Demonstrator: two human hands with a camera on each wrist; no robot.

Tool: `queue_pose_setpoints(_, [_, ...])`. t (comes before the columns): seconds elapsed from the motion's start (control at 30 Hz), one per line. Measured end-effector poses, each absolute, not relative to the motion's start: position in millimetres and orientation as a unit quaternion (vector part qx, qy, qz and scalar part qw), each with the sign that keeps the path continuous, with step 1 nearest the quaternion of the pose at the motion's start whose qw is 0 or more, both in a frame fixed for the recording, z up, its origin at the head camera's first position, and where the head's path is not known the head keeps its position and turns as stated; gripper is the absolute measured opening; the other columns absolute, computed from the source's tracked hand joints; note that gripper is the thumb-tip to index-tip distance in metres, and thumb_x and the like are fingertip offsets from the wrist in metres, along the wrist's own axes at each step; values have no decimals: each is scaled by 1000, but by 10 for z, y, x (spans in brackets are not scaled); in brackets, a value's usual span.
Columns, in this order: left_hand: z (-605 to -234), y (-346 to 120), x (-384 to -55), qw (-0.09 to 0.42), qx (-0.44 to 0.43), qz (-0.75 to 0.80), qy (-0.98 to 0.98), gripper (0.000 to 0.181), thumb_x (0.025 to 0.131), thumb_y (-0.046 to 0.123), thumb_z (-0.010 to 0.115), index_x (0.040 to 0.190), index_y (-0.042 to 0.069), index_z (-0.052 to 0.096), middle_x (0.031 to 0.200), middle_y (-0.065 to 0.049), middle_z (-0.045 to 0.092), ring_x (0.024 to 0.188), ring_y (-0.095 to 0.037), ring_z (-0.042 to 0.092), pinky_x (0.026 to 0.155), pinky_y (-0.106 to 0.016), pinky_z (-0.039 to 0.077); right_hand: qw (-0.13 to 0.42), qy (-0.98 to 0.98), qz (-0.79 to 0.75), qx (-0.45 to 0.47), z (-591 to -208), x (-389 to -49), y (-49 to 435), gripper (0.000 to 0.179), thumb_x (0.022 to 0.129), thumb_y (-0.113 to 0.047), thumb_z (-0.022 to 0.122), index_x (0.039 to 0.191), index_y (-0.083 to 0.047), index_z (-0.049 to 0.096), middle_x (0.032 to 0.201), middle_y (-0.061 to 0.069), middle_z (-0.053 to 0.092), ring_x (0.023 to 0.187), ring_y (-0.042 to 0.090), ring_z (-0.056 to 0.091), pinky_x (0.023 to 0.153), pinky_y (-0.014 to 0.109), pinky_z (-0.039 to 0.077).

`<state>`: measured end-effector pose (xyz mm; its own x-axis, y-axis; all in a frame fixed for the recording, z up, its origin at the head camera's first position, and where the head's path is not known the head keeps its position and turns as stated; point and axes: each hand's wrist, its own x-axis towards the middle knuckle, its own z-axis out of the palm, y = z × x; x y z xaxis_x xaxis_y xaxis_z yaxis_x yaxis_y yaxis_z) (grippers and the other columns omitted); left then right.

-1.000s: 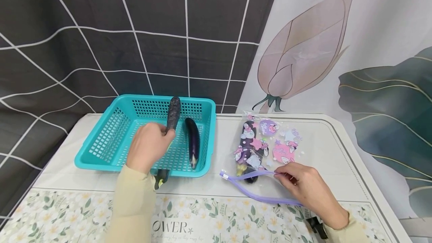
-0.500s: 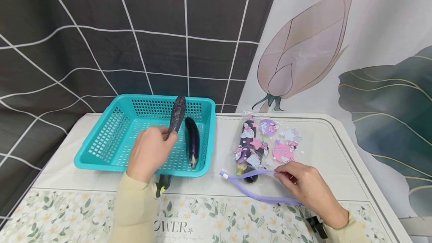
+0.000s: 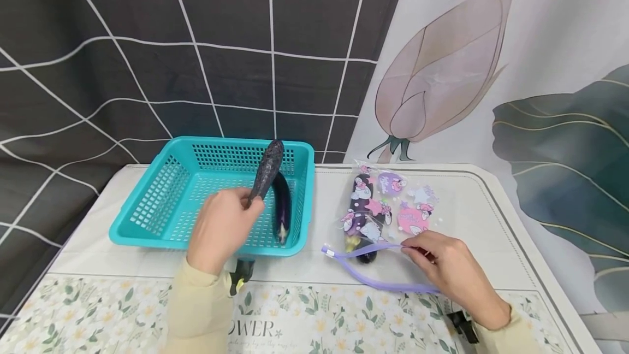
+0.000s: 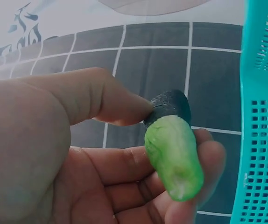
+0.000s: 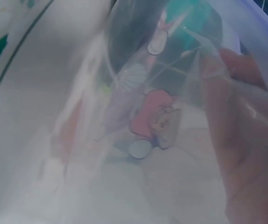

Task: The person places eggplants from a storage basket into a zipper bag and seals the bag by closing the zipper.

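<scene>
My left hand (image 3: pixel 221 228) pinches a dark, rough-skinned eggplant (image 3: pixel 268 168) by its stem end, above the right part of a turquoise basket (image 3: pixel 147 244). In the left wrist view, its pale green stem (image 4: pixel 173 156) sits between thumb and fingers. A smooth, dark purple eggplant (image 3: pixel 282 206) lies in the basket, partly behind the held one. To the right, my right hand (image 3: pixel 454 272) pinches the purple rim (image 3: pixel 378 283) of a clear printed zipper bag (image 3: pixel 417 220), whose mouth gapes. Dark, eggplant-like pieces (image 3: pixel 362 204) lie inside, partly covered by the prints.
Everything stands on a white table (image 3: pixel 472 201) with a floral cloth (image 3: pixel 98 310) along its front. A dark gridded curtain (image 3: pixel 221 70) hangs behind the basket, and a pale flower-printed curtain (image 3: pixel 530 26) behind the bag. A white slider (image 3: pixel 330 254) sits at the zipper's left end.
My left hand has shifted slightly right and towards me, carrying the rough eggplant, which leans more to the right and overlaps the smooth one. The right hand has hardly moved.
</scene>
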<state>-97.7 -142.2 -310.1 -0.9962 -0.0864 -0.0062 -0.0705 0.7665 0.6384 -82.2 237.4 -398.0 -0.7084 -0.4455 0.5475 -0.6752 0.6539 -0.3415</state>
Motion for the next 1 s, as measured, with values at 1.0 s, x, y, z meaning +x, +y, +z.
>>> queue_pose_setpoints(1.0, [-2955,-1202,-653,67,-83,-263,-959,18,86,15,66,101,10,75,79,0,60,64,-14,47,55,-31,38,187,-901,261,292,-3867,-828,2341,24,79,6,77,98,-8,77,82,-10,66,60,-5,45,53,10,37])
